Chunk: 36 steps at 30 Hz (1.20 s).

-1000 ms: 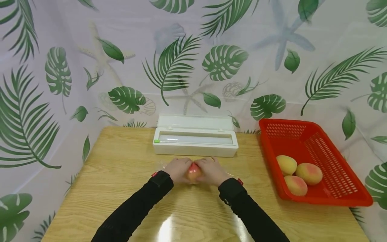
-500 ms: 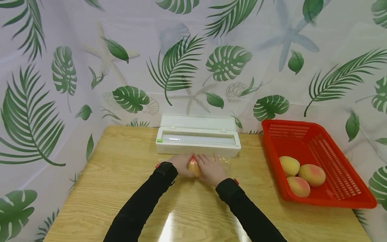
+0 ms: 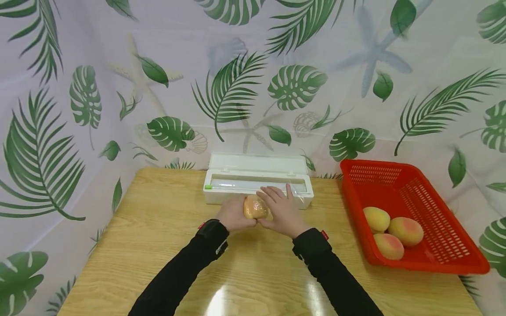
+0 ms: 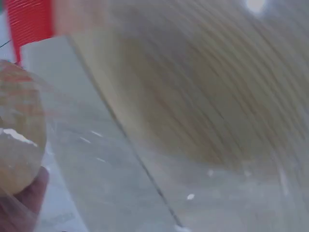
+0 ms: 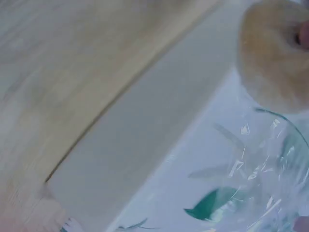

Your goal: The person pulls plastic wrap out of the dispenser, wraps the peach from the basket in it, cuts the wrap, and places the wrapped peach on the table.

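In the head view a peach (image 3: 256, 207) with shiny clear film over it is held up over the table, in front of the white box. My left hand (image 3: 233, 216) grips it from the left, thumb along its near side. My right hand (image 3: 285, 215) is against its right side, fingers fairly straight and spread. Loose cling film (image 5: 260, 176) hangs crinkled beside the fruit in the right wrist view. The left wrist view has the peach (image 4: 19, 128) at its left edge, a fingertip (image 4: 35, 191) under it and film stretched across the picture.
Behind the hands stands a long white cling film dispenser (image 3: 215, 197), its lid raised and a roll inside. A red plastic basket (image 3: 431, 266) on the right holds peaches (image 3: 406, 231). Leaf-patterned cloth (image 3: 300, 39) borders the wooden table (image 3: 158, 210) at the back and sides.
The peach has been lifted from the table and turned, its red tip no longer facing up. My right hand's fingers have spread, and film now shows above them.
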{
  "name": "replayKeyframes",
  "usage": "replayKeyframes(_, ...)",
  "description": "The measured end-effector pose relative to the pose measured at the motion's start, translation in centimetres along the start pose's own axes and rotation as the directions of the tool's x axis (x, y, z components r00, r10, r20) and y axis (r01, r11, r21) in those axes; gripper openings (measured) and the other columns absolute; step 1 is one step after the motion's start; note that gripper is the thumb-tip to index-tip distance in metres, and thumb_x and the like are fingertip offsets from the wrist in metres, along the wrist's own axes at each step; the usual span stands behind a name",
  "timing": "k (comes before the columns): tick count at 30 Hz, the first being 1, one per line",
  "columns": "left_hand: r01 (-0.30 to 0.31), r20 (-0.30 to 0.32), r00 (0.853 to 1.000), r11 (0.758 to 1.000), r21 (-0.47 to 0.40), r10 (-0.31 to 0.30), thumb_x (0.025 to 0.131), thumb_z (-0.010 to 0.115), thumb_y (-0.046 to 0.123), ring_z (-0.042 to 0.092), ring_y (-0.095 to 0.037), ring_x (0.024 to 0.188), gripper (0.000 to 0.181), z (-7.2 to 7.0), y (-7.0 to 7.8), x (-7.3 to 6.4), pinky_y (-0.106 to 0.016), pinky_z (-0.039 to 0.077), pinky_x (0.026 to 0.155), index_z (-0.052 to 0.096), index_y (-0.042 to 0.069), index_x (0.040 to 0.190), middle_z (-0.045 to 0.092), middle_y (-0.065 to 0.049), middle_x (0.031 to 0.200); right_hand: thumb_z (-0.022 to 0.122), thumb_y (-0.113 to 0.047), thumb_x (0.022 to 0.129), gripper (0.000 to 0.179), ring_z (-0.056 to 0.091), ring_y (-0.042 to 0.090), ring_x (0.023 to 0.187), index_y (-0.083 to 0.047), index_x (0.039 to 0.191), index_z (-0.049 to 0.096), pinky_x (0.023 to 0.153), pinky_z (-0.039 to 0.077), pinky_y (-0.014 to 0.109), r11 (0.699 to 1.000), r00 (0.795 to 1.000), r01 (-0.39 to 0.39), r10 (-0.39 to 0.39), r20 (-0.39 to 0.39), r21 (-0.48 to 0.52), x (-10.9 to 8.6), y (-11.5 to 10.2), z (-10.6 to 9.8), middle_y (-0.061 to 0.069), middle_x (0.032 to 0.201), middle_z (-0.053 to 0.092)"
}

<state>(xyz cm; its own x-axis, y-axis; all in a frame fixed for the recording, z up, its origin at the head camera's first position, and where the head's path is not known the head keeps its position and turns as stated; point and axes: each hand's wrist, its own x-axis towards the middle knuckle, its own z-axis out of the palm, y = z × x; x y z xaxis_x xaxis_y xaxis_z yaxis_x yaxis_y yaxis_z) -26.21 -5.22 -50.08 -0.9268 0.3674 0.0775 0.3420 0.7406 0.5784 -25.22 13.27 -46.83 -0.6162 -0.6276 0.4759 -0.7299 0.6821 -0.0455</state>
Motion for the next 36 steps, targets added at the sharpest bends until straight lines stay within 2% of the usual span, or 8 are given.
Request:
replayKeyframes(3, 0.074, -0.057, 0.994, 0.959, -0.274, -0.093, 0.067, 0.072, 0.032, 0.056, -0.018, 0.081, 0.062, -1.2, 0.9, -0.9, -0.03, 0.046, 0.067, 0.047, -0.002, 0.112, 0.057, -0.009, 0.095, 0.073, -0.02, 0.068, 0.057, 0.043, 0.033, 0.107, 0.001, 0.115, 0.049, 0.094, 0.024, 0.054, 0.988, 0.958, -0.038, 0.078, -0.274, 0.149, -0.2, -0.4, -1.5, 0.019, 0.114, 0.05)
replayKeyframes(6, 0.11, -0.048, 0.987, 0.873, -0.476, -0.151, 0.072, 0.07, 0.028, 0.055, -0.02, 0.084, 0.058, -1.7, 1.4, -1.6, -0.031, 0.046, 0.07, 0.046, -0.005, 0.113, 0.056, -0.013, 0.099, 0.066, -0.008, 0.075, 0.045, 0.046, 0.033, 0.097, 0.008, 0.112, 0.045, 0.086, 0.033, 0.046, 0.907, 0.903, -0.139, 0.281, -0.324, 0.398, -0.9, -0.9, -2.2, 0.023, 0.107, 0.049)
replayKeyframes(9, 0.126, -0.002, 0.987, 0.777, -0.617, -0.162, 0.078, 0.067, 0.024, 0.054, -0.021, 0.089, 0.053, -1.9, 1.8, -2.3, -0.032, 0.045, 0.075, 0.046, -0.006, 0.116, 0.055, -0.014, 0.103, 0.058, -0.01, 0.085, 0.046, 0.046, 0.032, 0.097, 0.009, 0.122, 0.036, 0.082, 0.038, 0.043, 0.665, 0.887, -0.304, 0.459, -0.051, 0.682, -1.9, -1.7, -2.2, 0.024, 0.112, 0.045)
replayKeyframes(12, 0.138, 0.05, 0.988, 0.697, -0.704, -0.145, 0.081, 0.064, 0.02, 0.053, -0.021, 0.092, 0.051, -2.1, 2.2, -2.9, -0.035, 0.043, 0.079, 0.044, -0.006, 0.12, 0.055, -0.015, 0.106, 0.05, -0.017, 0.091, 0.056, 0.045, 0.033, 0.106, 0.006, 0.133, 0.022, 0.086, 0.039, 0.042, 0.381, 0.83, -0.484, 0.486, 0.276, 0.788, -2.6, -2.5, -1.9, 0.025, 0.124, 0.038)
replayKeyframes(15, 0.142, 0.1, 0.99, 0.654, -0.743, -0.102, 0.084, 0.06, 0.019, 0.052, -0.02, 0.093, 0.05, -2.3, 2.5, -3.4, -0.035, 0.042, 0.081, 0.04, -0.006, 0.123, 0.054, -0.015, 0.107, 0.049, -0.019, 0.092, 0.058, 0.043, 0.035, 0.112, 0.009, 0.134, 0.02, 0.087, 0.041, 0.039, 0.262, 0.813, -0.529, 0.43, 0.393, 0.807, -2.8, -3.1, -1.6, 0.028, 0.127, 0.037)
replayKeyframes(19, 0.138, 0.158, 0.987, 0.648, -0.749, -0.028, 0.085, 0.057, 0.02, 0.051, -0.018, 0.093, 0.052, -2.3, 2.8, -4.0, -0.032, 0.041, 0.082, 0.035, -0.004, 0.126, 0.051, -0.014, 0.109, 0.053, -0.017, 0.089, 0.052, 0.05, 0.033, 0.102, 0.012, 0.126, 0.033, 0.08, 0.045, 0.032, 0.261, 0.835, -0.502, 0.397, 0.382, 0.825, -2.9, -3.6, -1.2, 0.027, 0.114, 0.048)
replayKeyframes(26, 0.036, 0.113, 0.992, 0.761, -0.647, 0.05, 0.067, 0.077, 0.022, 0.053, -0.018, 0.09, 0.073, -2.3, 3.2, -4.6, -0.032, 0.044, 0.076, 0.038, 0.002, 0.125, 0.054, -0.009, 0.104, 0.062, -0.02, 0.08, 0.046, 0.051, 0.022, 0.089, 0.007, 0.114, 0.044, 0.071, 0.045, 0.027, 0.37, 0.836, -0.507, 0.431, 0.34, 0.778, -3.4, -4.2, -1.3, 0.014, 0.099, 0.052)
replayKeyframes(36, 0.029, 0.147, 0.982, 0.675, -0.737, 0.118, 0.07, 0.075, 0.008, 0.049, -0.018, 0.088, 0.067, -3.2, 4.1, -4.8, -0.031, 0.044, 0.073, 0.032, -0.001, 0.12, 0.05, -0.012, 0.103, 0.067, -0.019, 0.076, 0.052, 0.052, 0.02, 0.084, 0.007, 0.108, 0.036, 0.069, 0.047, 0.025, 0.274, 0.836, -0.511, 0.379, 0.397, 0.814, -3.6, -4.4, -2.4, 0.014, 0.095, 0.048)
